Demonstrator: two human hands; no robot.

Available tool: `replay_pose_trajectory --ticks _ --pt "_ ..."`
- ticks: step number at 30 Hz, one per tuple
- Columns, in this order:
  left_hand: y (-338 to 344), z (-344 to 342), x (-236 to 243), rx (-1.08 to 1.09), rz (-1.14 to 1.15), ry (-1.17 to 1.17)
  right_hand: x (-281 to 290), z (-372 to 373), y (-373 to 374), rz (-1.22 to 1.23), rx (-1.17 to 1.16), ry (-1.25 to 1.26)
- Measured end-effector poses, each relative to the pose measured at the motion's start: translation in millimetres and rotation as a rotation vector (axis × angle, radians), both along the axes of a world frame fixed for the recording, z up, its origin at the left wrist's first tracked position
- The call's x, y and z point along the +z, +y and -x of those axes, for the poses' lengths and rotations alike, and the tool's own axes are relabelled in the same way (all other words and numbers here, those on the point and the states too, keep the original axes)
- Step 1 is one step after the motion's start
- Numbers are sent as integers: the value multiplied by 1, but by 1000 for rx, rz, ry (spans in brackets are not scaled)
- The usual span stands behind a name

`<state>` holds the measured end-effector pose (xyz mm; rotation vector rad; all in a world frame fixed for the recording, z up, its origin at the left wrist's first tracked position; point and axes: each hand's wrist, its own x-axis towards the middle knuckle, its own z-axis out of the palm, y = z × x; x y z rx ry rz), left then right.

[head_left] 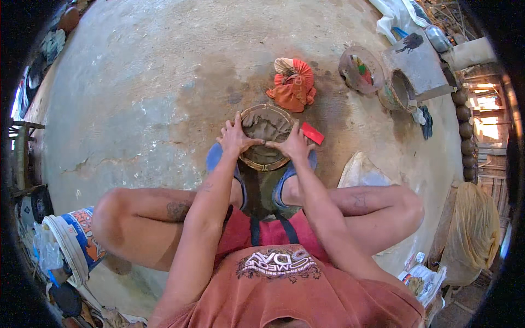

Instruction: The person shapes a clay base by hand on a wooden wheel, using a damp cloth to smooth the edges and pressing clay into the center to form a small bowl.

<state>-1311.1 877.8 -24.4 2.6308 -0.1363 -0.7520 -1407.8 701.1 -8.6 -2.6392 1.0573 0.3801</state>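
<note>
Between my feet a round frame with a pale rim (264, 165) sits on the floor, filled with grey-brown, uneven wet clay (266, 127). My left hand (237, 138) grips its left side, fingers spread over the rim and thumb reaching in onto the clay. Opposite it, my right hand (294, 144) has hold of the right side the same way. Both thumb tips nearly meet over the clay. Beyond the frame lies a crumpled orange-red cloth or bag (293, 87). A flat red piece (312, 133) rests close to my right fingers.
To the far right stand a round basin (361, 70), a pot-like vessel (396, 90) and a grey block (418, 65). A pale sack (363, 172) lies beyond my right knee. At the left is a white-and-blue bucket (76, 243). A yellowish cloth (469, 232) hangs at the right.
</note>
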Motion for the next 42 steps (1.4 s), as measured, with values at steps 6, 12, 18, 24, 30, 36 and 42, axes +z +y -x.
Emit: replay_pose_trajectory --ticks 6,12,18,24,30,36,42 --pt "-16 4 1 96 -21 -72 6 -18 -15 -120 -79 5" --pt "-42 -9 0 245 -70 -62 -6 -33 -35 -166 -154 -3" --pt "-26 -15 -20 211 159 -17 -12 -32 -34 -262 -63 -113" --pt "-40 -12 -10 300 81 -81 -18 -50 -25 -156 -175 -40" --pt "-45 -18 -6 170 110 -15 -54 -51 -88 -419 85 -133" --pt "-8 -20 -44 158 409 -141 -57 -34 -39 -286 116 -399" --pt "-10 -24 -54 169 546 -145 -63 -39 -64 -370 115 -433"
